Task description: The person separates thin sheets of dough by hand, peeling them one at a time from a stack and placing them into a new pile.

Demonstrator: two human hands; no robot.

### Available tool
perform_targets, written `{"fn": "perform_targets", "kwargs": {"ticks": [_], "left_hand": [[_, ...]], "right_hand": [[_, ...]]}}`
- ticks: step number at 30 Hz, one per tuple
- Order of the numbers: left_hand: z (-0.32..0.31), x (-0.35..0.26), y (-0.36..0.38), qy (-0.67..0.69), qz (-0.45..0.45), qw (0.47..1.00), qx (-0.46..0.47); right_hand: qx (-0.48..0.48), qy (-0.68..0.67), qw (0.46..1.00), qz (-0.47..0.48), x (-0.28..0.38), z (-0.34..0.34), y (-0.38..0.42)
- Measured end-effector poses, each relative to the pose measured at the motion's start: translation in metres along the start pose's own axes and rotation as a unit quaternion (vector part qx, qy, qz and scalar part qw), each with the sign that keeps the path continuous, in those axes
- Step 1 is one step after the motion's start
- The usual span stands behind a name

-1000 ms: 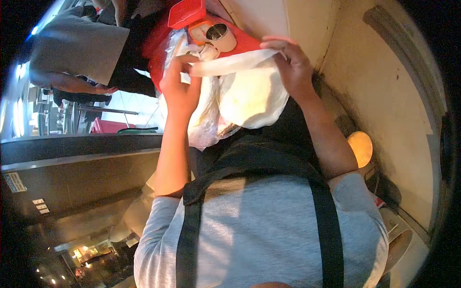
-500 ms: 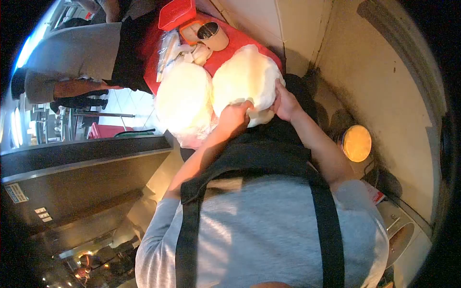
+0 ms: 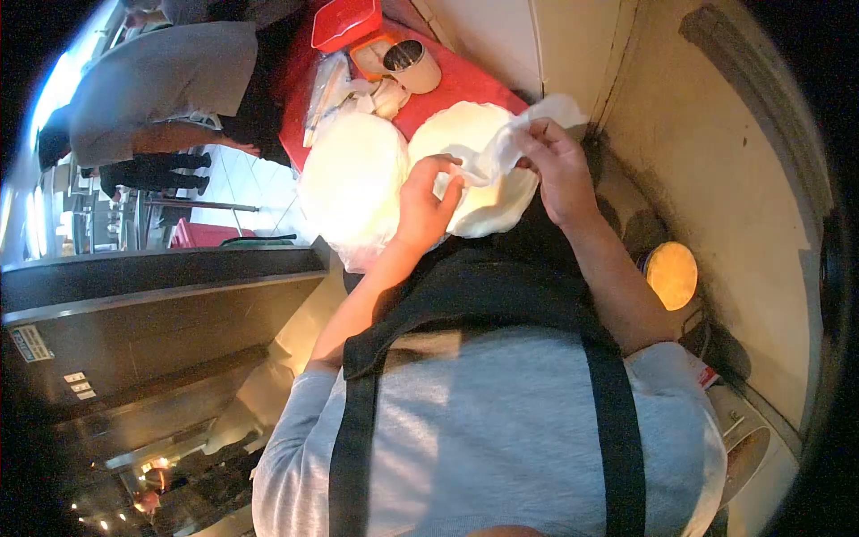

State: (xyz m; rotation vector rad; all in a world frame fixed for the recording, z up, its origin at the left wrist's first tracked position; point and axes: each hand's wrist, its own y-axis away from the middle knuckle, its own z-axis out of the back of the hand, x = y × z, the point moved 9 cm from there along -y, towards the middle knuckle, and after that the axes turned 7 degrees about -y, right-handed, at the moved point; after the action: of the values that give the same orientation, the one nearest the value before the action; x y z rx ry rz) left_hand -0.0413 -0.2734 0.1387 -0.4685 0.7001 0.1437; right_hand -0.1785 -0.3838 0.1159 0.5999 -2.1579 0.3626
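A thin, floppy white sheet [image 3: 488,163] is bunched and raised over a round stack of pale, flat sheets [image 3: 455,128]. Its near-left edge sits between the thumb and fingers of my left hand [image 3: 428,204]. My right hand [image 3: 564,174] pinches the same sheet farther right, and a loose end flares out beyond the fingers. Beside it, to the left, lies a second round pale stack [image 3: 353,179], brightly lit, with clear plastic around its lower edge. Both stacks rest on a red tabletop [image 3: 461,80].
Behind the stacks stand a metal cup [image 3: 416,67], a red tray [image 3: 347,24], an orange-rimmed container [image 3: 371,55] and plastic-wrapped items [image 3: 327,89]. A wall [image 3: 716,152] closes off the right, near a round glowing lamp [image 3: 671,276]. Another person [image 3: 174,80] stands at left.
Both hands have risen from the right stack's near edge, and the thin white sheet has come up off it, now bunched between them. My right hand has moved farther right.
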Motion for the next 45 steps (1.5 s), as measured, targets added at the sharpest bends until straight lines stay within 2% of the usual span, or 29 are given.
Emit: {"fn": "perform_targets", "kwargs": {"ticks": [1,4,5,6,9,11,14,15,16,18,20,21,24,27,30,31,34,35,38,41,45], "left_hand": [[-0.002,-0.003,-0.001,0.014,-0.012,1.000,-0.001],[0.004,0.013,-0.008,0.084,0.068,0.994,-0.010],[0.013,0.025,-0.010,0.085,0.060,0.994,-0.040],[0.032,0.013,-0.015,0.017,0.080,0.995,-0.064],[0.077,0.006,-0.023,0.013,0.056,0.987,-0.148],[0.094,-0.008,-0.023,0.049,0.009,0.984,-0.171],[0.074,-0.018,-0.005,-0.055,0.025,0.993,-0.102],[0.061,-0.014,0.004,-0.081,0.002,0.994,-0.070],[0.041,0.004,0.014,-0.089,0.052,0.995,-0.003],[0.003,0.014,0.033,-0.119,0.060,0.985,0.107],[-0.020,0.021,0.042,-0.110,0.039,0.981,0.153],[-0.028,0.019,0.042,-0.106,0.027,0.978,0.175],[-0.026,0.003,0.026,-0.122,-0.044,0.985,0.116],[-0.036,0.025,0.008,-0.035,0.069,0.993,0.090],[-0.066,0.056,0.005,0.099,0.181,0.973,0.109],[-0.076,0.065,0.005,0.132,0.209,0.963,0.103],[-0.092,0.055,0.006,0.092,0.139,0.977,0.131],[-0.092,0.051,0.005,0.082,0.105,0.985,0.113],[-0.095,0.049,0.005,0.038,0.115,0.983,0.140],[-0.093,0.047,-0.002,0.037,0.139,0.980,0.139],[-0.099,0.052,-0.010,0.030,0.157,0.977,0.138]], "right_hand": [[-0.007,0.011,1.000,-0.018,0.003,0.000,-0.007],[-0.045,-0.003,0.998,-0.051,-0.008,0.004,-0.035],[-0.021,-0.024,0.998,-0.049,-0.009,-0.007,-0.043],[0.001,-0.042,0.999,-0.026,-0.002,-0.021,-0.045],[0.070,-0.090,0.993,0.030,0.028,-0.058,-0.049],[0.070,-0.107,0.992,0.009,0.023,-0.058,-0.053],[0.014,-0.090,0.995,-0.052,-0.005,-0.031,-0.051],[-0.003,-0.093,0.992,-0.084,-0.026,-0.013,-0.047],[-0.019,-0.096,0.988,-0.117,-0.049,0.005,-0.043],[-0.058,-0.097,0.975,-0.192,-0.095,0.037,-0.026],[-0.075,-0.069,0.970,-0.221,-0.148,0.080,-0.009],[-0.082,-0.055,0.967,-0.235,-0.153,0.083,-0.004],[-0.039,-0.075,0.976,-0.198,-0.142,0.081,-0.011],[-0.066,-0.050,0.984,-0.156,-0.144,0.082,-0.012],[-0.013,0.046,0.990,-0.130,-0.137,0.073,-0.007],[-0.013,0.023,0.993,-0.115,-0.133,0.068,-0.006],[-0.017,0.000,0.992,-0.122,-0.137,0.065,-0.006],[-0.020,0.040,0.992,-0.115,-0.136,0.067,-0.008],[0.033,0.110,0.991,-0.065,-0.137,0.063,-0.014],[0.020,0.087,0.993,-0.082,-0.133,0.064,-0.012],[-0.012,-0.036,0.989,-0.142,-0.142,0.078,-0.012]]}}
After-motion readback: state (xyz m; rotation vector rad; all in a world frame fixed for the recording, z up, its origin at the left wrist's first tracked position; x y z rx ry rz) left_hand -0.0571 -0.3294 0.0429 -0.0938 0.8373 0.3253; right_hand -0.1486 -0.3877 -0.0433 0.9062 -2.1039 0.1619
